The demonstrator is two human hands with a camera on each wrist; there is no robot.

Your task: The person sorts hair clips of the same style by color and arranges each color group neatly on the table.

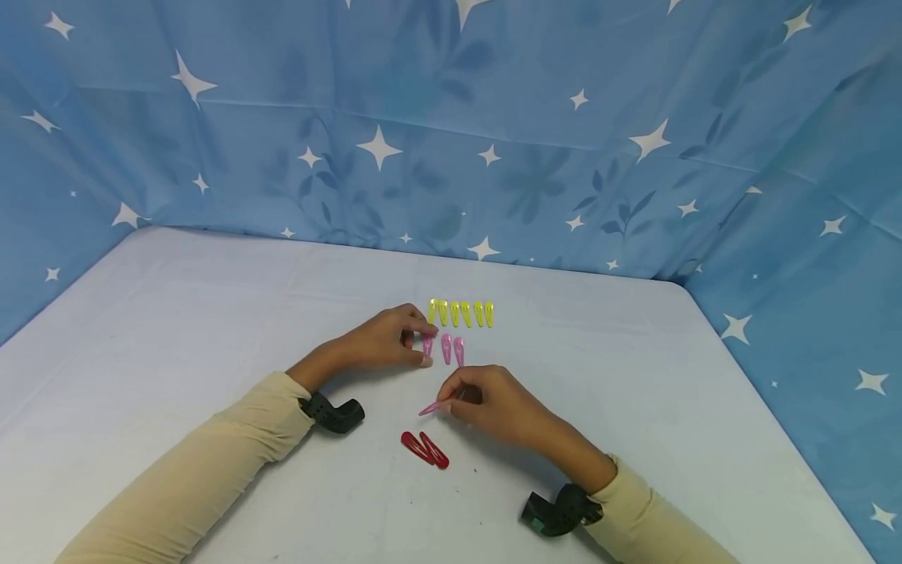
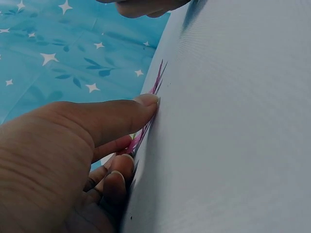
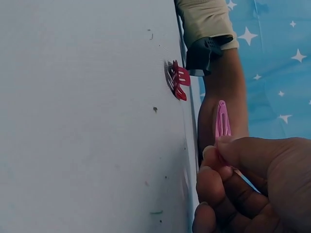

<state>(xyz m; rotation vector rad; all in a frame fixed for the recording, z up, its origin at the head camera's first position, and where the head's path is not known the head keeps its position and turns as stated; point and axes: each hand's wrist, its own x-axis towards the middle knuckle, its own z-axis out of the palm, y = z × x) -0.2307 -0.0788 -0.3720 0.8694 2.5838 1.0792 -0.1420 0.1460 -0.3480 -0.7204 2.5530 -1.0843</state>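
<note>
My left hand (image 1: 384, 338) has its thumb and a finger at the two ends of a pink hair clip (image 1: 427, 345), which lies at the left end of a short pink row. Two more pink hair clips (image 1: 446, 349) lie just right of it. Nearer to me, the right hand (image 1: 496, 403) pinches another pink hair clip (image 3: 222, 119) between thumb and forefinger, held up off the table with its rounded end sticking out. Below that hand are two red hair clips (image 1: 418, 448), lying slanted and side by side.
Several yellow hair clips (image 1: 466, 314) form a row behind the pink ones. Everything lies on a white-covered table (image 1: 232, 313), with a blue star-patterned curtain (image 1: 423, 196) along its back and sides. Small dark specks dot the cloth near the red clips.
</note>
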